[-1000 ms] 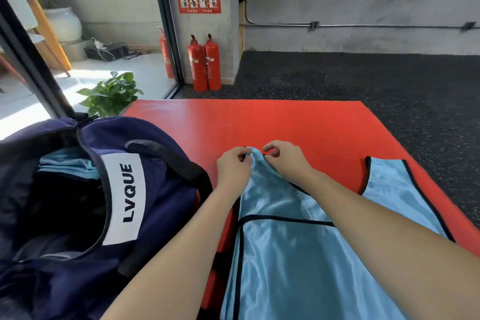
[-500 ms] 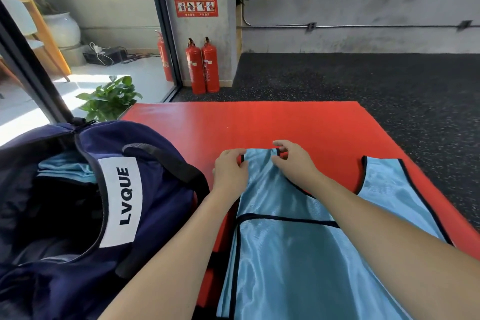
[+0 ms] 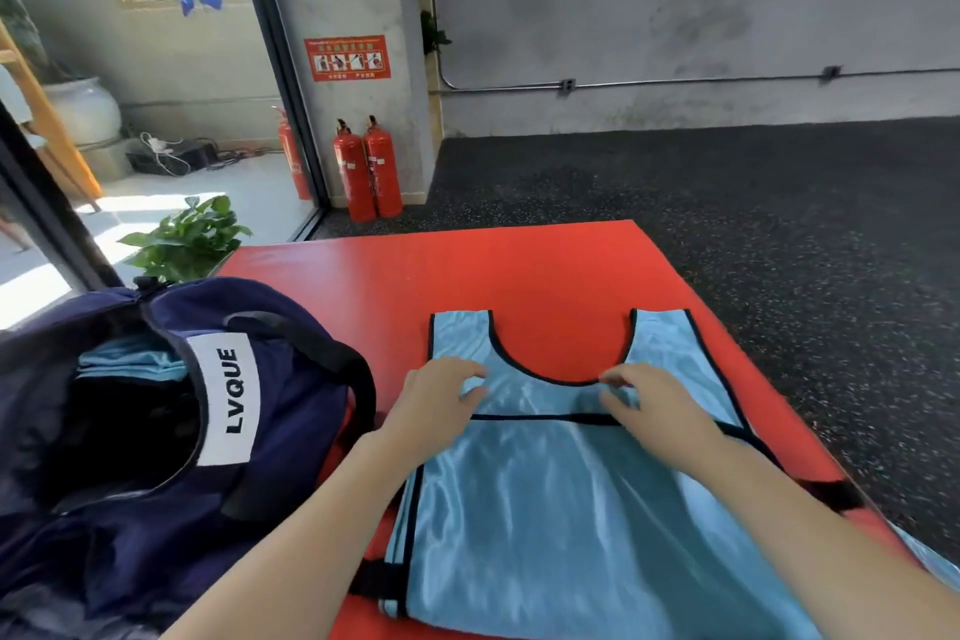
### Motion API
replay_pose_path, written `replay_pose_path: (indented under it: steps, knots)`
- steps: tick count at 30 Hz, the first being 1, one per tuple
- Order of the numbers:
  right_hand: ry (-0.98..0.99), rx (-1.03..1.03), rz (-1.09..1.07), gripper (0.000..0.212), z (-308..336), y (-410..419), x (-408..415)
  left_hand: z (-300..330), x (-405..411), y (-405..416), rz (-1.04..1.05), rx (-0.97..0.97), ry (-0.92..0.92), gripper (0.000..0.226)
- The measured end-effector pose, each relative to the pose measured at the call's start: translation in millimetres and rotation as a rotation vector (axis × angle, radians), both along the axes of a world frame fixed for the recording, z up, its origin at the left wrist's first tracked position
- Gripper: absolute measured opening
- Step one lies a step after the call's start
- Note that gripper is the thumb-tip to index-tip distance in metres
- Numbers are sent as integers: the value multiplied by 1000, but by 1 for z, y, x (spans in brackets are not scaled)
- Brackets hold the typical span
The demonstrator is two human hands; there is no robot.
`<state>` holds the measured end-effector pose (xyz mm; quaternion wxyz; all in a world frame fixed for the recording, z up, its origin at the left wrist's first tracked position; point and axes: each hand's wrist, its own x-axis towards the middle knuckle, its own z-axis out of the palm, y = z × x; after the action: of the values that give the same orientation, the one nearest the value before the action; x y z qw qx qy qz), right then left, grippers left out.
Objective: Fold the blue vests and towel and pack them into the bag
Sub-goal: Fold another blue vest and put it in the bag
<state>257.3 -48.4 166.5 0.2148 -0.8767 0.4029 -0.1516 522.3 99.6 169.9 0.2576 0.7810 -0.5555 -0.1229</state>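
Navy bag (image 3: 156, 431) reads LVQUE; both hands' fingers relaxed on blue vest (image 3: 545, 509).

One vest (image 3: 545, 494) on one red mat (image 3: 519, 276), one bag (image 3: 156, 431) (another blue item (image 3: 130, 361) folded inside), 2 hands: left (image 3: 436, 405), right (image 3: 654, 411). 3 extinguishers (image 3: 366, 166), 1 plant (image 3: 182, 239), 1 sign (image 3: 347, 58).
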Motion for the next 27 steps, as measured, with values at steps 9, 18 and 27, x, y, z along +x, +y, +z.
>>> replay_pose_path:
  steps: [9, 18, 27]
  knots:
    - [189, -13, -107, 21, 8, -14, -107, -10, -15, 50, 5, 16, -52, 31]
    - [8, 100, -179, 5, 5, -11, -114, -8, -14, 44, 134, 34, -93, 15]
    - [-112, 181, -206, 12, 27, -23, -121, 22, 2, 51, 164, 14, 166, 10]
